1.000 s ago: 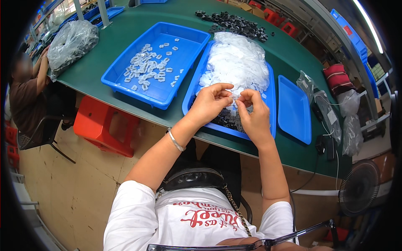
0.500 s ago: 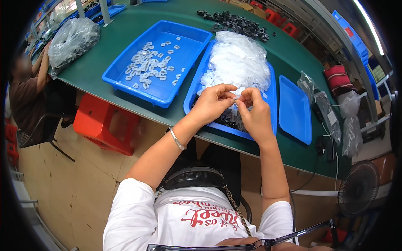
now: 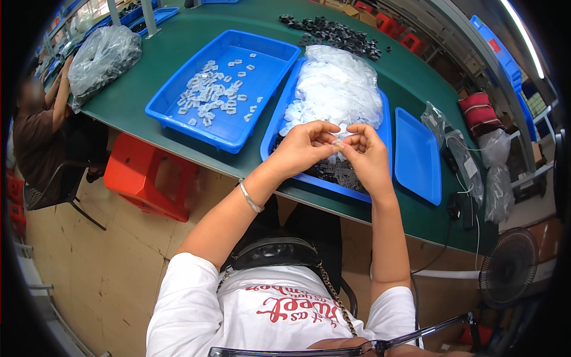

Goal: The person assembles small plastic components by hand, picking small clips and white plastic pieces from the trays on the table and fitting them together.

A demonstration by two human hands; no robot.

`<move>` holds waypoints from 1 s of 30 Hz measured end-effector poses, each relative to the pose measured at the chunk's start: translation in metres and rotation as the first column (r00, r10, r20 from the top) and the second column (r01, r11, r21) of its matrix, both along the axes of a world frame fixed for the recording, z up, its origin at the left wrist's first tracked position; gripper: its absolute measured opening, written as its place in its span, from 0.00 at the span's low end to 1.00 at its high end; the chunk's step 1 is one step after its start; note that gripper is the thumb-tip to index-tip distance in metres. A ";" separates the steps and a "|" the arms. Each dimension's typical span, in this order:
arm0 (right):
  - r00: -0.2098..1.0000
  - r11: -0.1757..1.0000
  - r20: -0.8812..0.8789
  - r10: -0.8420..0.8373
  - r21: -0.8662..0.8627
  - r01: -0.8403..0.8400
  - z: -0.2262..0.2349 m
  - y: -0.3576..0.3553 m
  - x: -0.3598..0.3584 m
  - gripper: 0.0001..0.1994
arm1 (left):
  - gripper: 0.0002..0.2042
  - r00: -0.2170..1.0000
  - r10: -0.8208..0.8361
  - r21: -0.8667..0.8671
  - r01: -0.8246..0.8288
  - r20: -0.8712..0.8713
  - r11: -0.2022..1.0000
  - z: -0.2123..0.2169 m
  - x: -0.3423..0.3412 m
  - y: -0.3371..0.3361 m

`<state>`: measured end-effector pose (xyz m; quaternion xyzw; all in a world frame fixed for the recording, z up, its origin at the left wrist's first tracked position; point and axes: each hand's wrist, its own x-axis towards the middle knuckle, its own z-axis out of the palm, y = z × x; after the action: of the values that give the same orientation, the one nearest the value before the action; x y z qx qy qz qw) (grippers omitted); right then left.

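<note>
My left hand [image 3: 306, 147] and my right hand [image 3: 367, 159] meet fingertip to fingertip over the near half of a blue tray [image 3: 389, 143]. Both are closed in a pinch; whatever sits between the fingertips is too small and covered to name. Under and behind the hands, that tray carries a clear plastic bag [image 3: 339, 77] of white pieces, with loose white pieces spilling towards me. Dark small parts [image 3: 336, 172] lie at its near end. To the left, another blue tray [image 3: 262, 59] has many small translucent plastic pieces [image 3: 208, 89] scattered in it.
A shallow blue tray [image 3: 418, 160] lies right of my hands. Black parts [image 3: 339, 35] are heaped at the far side of the green table [image 3: 410, 71]. A filled plastic bag [image 3: 106, 59], a red stool [image 3: 146, 175] and a seated person [image 3: 41, 131] are at left; a fan [image 3: 508, 268] is at right.
My right hand has shifted slightly, its fingers curling closer towards the left hand's fingertips. Both hands stay pinched together over the same tray; the trays and piles have not moved.
</note>
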<state>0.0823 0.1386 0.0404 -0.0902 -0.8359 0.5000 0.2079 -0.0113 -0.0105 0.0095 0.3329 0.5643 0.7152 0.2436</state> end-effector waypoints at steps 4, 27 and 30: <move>0.993 0.973 0.056 0.105 -0.210 -0.091 0.004 0.003 0.003 0.11 | 0.16 0.998 -0.026 -0.026 0.028 0.052 0.999 0.000 -0.006 -0.002; 0.953 0.915 0.257 0.160 0.325 -0.241 -0.007 0.006 0.012 0.04 | 0.11 0.969 -0.035 0.086 0.014 0.246 0.996 -0.003 -0.009 -0.001; 0.939 0.971 0.312 0.146 0.136 -0.196 0.006 0.007 0.015 0.03 | 0.10 0.965 -0.034 0.092 0.010 0.260 0.996 -0.002 -0.009 -0.001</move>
<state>0.0976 0.1452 0.0460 -0.0743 -0.9009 0.4256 0.0412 -0.0204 -0.0115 0.0079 0.2524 0.4908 0.7747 0.3086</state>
